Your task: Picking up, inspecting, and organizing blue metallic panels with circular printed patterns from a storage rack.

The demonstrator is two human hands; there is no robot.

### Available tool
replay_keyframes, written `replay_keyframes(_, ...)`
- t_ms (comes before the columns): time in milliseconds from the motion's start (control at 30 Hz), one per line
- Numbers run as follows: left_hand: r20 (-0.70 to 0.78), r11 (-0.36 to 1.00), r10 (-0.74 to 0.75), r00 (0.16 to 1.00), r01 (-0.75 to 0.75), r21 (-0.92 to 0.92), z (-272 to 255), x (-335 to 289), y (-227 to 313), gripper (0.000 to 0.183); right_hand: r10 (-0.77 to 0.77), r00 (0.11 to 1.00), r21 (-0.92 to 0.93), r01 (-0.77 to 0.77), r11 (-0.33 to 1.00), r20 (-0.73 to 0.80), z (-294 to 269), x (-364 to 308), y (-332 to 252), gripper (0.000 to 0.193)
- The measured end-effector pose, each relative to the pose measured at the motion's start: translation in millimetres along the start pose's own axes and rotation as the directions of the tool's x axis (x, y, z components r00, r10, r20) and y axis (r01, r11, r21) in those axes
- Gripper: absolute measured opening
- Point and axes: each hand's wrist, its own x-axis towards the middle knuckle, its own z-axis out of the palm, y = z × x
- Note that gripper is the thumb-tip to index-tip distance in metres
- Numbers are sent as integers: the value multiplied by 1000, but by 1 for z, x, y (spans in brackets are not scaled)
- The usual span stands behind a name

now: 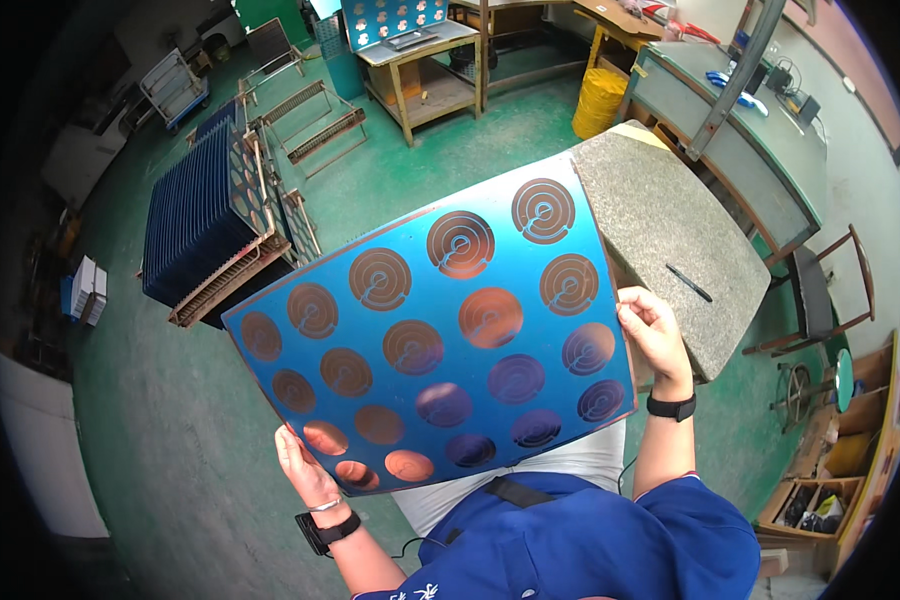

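A large blue panel [438,322] with rows of round copper-coloured patterns is held up in front of my body, tilted with its right side farther away. My left hand [305,470] grips its lower left edge, the thumb side showing and the other fingers partly behind. On the right edge, my right hand [653,328] pinches the panel between thumb and fingers. Beyond the panel's right side stands a speckled grey table [660,225], with a black pen [689,283] lying on it.
At the left, a rack [235,280] holds many similar blue panels upright. Farther back are empty metal racks [320,125] and a wooden table [420,55] with another patterned panel. A yellow bin [600,102], a long workbench [730,140] and a chair [820,290] stand to the right.
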Motion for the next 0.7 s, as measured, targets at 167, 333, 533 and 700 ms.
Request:
replay_keyframes(167,-15,975,219,976,-219,-33,4,-4,5,18,-70,986,181,97,979,-152,3,4,8,21)
replay_keyframes(333,372,806,559,741,-591,-34,9,21,3,13,-617,735,124,666,736,-280,-16,30,42,26)
replay_keyframes(533,219,869,-117,969,207,-451,83,-6,37,39,-289,903,574,426,699,-318,-16,34,64,28)
replay_keyframes(700,187,944,3,982,59,-324,64,-14,6,40,-138,960,748,275,603,-241,-14,36,64,30)
